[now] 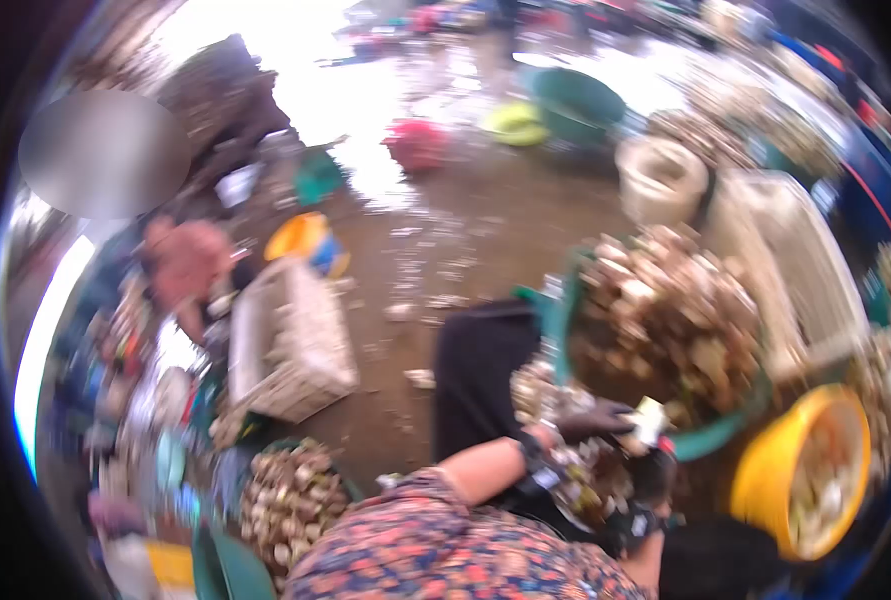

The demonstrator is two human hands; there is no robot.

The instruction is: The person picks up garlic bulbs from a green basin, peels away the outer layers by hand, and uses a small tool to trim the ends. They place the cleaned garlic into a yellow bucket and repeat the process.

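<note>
In the head view my left hand (593, 420), in a dark glove, is closed at its fingertips on a pale whitish piece (648, 424); blur hides its kind. My right hand (653, 474), also dark-gloved, is curled just below the piece. A small red bit shows at its fingers, but what it grips cannot be made out. Just beyond both hands stands a green tub (715, 437) heaped with brown-and-white pieces (665, 310). More pale scraps (595, 485) lie under and around my hands.
At the right are a tilted yellow bucket (750, 480) with pale pieces and a long whitish crate (795, 270). To the left stand another white crate (295, 350) and a heap of pieces (295, 505). A person in a reddish top (190, 262) is beyond. The floor (395, 260) looks wet.
</note>
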